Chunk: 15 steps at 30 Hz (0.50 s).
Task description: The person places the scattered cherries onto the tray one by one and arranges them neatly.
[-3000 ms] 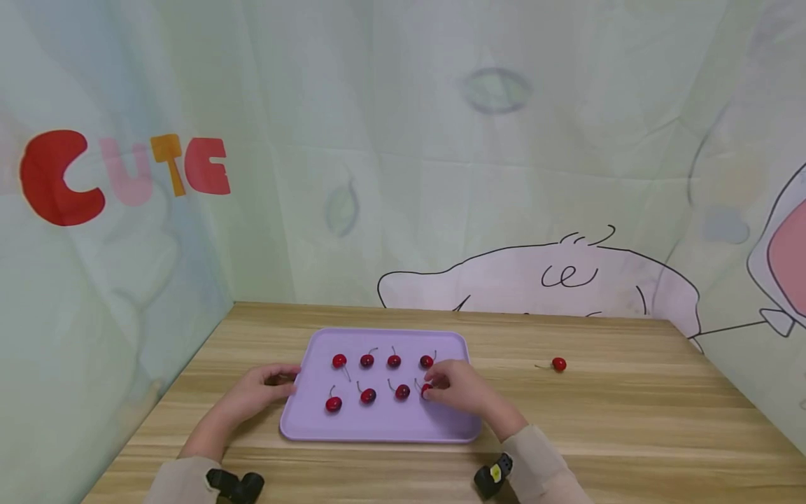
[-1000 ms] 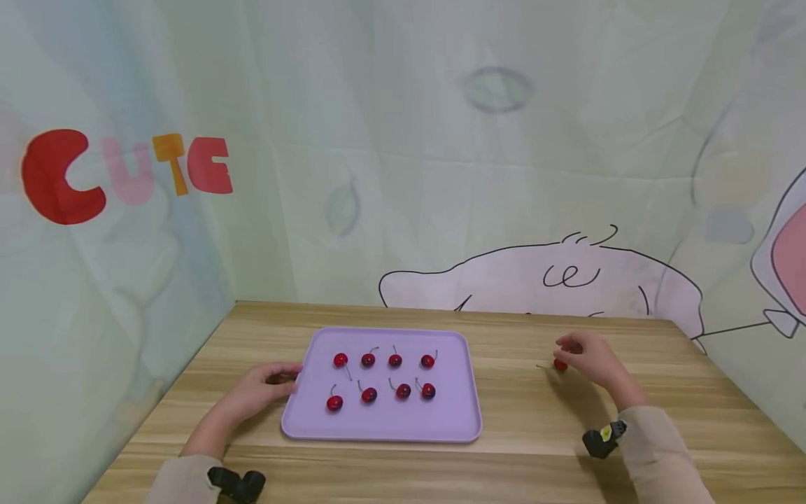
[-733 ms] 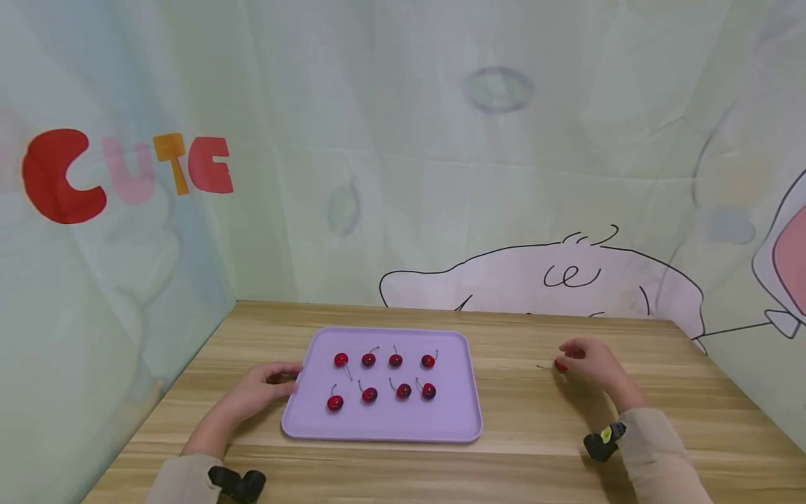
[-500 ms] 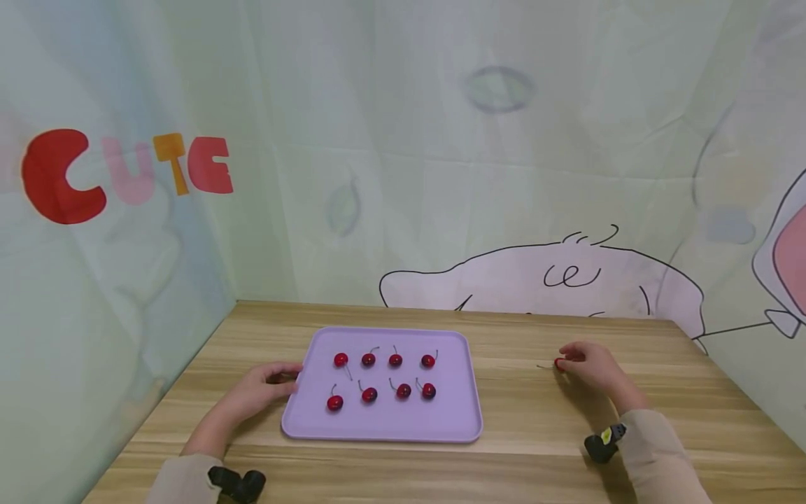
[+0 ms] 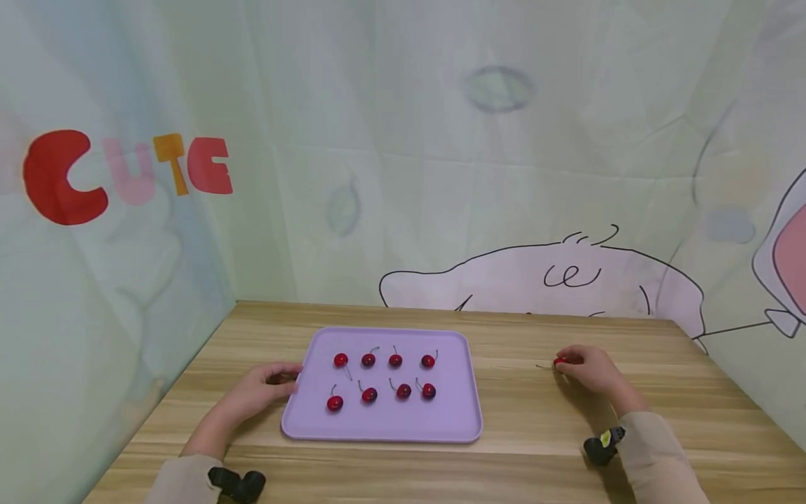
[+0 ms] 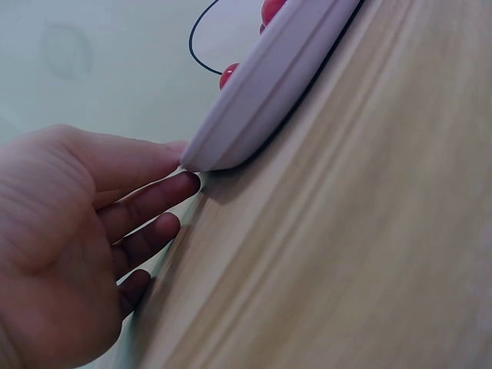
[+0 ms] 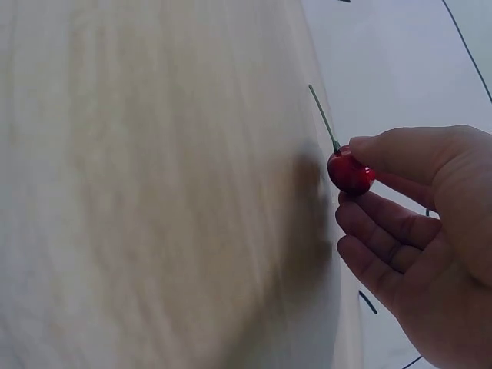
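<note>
My right hand (image 5: 590, 369) pinches a red cherry (image 7: 350, 171) between thumb and fingertips at the right of the table. Its green stem (image 7: 324, 117) sticks out away from the hand. Whether this cherry touches the tabletop I cannot tell. On the left, the fingertips and thumb of my left hand (image 5: 257, 392) touch the outer left edge of a purple tray (image 5: 378, 428); the left wrist view shows the thumb (image 6: 146, 160) against the tray's rim. Several stemmed cherries (image 5: 368, 395) lie in two rows on the tray.
The tray and hands are on a wood-grain table (image 5: 516, 420). A printed cloth backdrop (image 5: 409, 175) rises behind the table and along its sides. Bare tabletop lies between the tray and the right hand.
My right hand has left the cherry at the tray's right side, moved right to the lone cherry, and taken it between thumb and fingers. My left hand stays at the tray edge.
</note>
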{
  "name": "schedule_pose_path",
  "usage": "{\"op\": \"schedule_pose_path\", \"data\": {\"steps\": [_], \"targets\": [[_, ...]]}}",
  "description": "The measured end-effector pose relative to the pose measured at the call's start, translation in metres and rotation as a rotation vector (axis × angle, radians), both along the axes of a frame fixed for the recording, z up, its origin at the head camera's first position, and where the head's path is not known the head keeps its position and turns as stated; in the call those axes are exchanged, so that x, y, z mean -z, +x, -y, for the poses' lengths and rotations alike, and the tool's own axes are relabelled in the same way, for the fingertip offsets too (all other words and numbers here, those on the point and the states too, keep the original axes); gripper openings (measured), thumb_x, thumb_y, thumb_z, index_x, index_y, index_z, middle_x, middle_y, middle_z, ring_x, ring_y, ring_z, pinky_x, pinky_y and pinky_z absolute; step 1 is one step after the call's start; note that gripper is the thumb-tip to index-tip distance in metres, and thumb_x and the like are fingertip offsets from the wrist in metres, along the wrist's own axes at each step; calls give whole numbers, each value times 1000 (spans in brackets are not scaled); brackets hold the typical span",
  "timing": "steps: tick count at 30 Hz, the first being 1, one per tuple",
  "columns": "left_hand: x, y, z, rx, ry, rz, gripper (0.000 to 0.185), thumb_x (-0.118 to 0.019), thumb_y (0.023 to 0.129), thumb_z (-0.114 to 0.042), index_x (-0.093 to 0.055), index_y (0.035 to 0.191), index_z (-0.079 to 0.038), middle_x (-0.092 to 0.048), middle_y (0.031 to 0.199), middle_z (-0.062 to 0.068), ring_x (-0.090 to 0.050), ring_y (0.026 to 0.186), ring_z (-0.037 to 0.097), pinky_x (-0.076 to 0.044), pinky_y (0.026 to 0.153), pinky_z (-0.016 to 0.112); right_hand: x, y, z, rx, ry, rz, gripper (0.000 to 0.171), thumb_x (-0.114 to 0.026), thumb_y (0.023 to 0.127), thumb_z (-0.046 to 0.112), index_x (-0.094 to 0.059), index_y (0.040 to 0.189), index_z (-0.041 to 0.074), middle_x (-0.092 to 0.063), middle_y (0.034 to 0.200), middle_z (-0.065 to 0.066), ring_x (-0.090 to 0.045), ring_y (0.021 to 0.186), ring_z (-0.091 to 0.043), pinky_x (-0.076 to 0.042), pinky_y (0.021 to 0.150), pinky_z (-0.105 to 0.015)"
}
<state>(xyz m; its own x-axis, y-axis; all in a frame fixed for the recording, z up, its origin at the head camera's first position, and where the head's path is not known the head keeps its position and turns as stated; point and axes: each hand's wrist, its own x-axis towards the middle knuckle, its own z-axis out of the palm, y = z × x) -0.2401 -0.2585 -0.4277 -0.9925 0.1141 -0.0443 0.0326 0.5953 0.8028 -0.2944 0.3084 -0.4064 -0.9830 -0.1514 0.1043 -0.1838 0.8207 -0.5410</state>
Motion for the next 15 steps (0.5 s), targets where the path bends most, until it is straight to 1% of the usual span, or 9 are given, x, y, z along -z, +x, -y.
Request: {"op": "schedule_pose_path", "data": {"steps": [8, 12, 15], "targets": [[1, 0, 0, 0, 2, 1, 42, -63, 92, -15, -56, 130, 3, -55, 131, 24, -51, 118, 39, -39, 101, 56, -11, 5, 12, 15, -46, 29, 31, -66, 90, 15, -63, 109, -8, -67, 102, -20, -62, 93, -29, -52, 80, -42], [0, 1, -1, -2, 8, 4, 42, -63, 92, -15, -56, 130, 3, -55, 131, 24, -50, 119, 39, -39, 101, 56, -18, 7, 22, 7, -48, 3, 30, -66, 91, 17, -64, 110, -5, -67, 102, -17, -62, 94, -28, -53, 79, -41], [-1, 1, -1, -1, 12, 4, 42, -63, 92, -15, -56, 130, 3, -55, 131, 24, -51, 118, 39, -39, 101, 56, -21, 6, 30, -24, -49, -48, 27, -67, 90, 17, -66, 106, -4, -69, 99, -14, -63, 92, -26, -54, 77, -37]]}}
